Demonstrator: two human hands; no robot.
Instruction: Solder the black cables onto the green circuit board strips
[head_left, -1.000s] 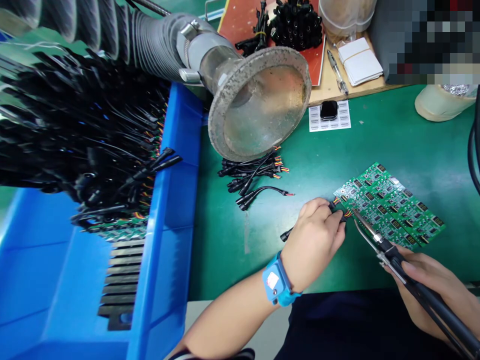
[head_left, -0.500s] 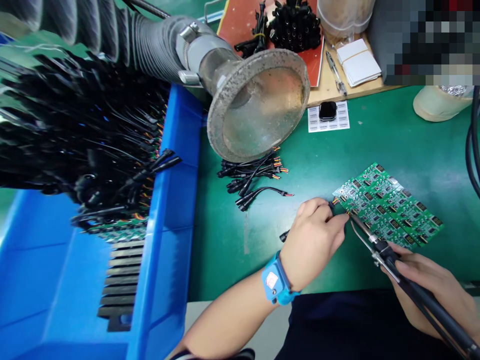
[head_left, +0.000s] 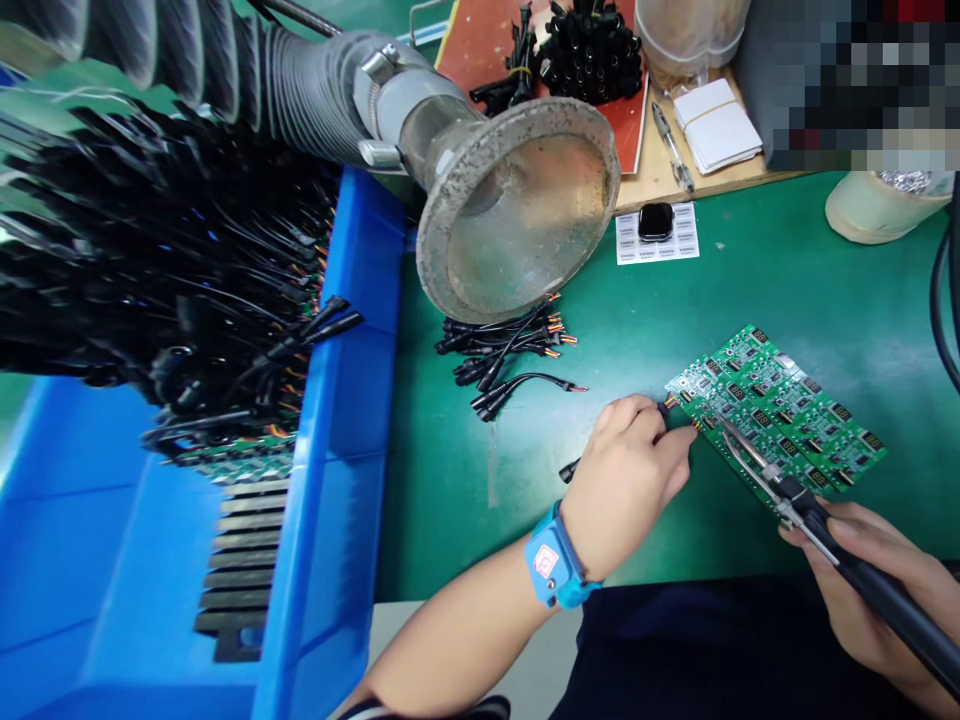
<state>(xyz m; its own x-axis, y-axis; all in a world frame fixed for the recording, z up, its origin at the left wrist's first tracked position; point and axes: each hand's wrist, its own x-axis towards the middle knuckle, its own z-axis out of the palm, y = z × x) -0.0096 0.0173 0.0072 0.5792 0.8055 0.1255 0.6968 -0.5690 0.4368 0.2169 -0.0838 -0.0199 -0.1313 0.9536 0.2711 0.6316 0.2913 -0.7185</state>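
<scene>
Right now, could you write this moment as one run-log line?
left hand: holds black cables | right hand: holds soldering iron | circuit-board panel: on green tabletop

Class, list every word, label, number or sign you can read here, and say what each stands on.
"88": on the small digit displays of the green circuit boards.
Label sheet under the smartwatch: printed, too small to read surely.
Blue wristband: pinkish sign on a white sticker, no legible words.
Other board markings: too small.
</scene>
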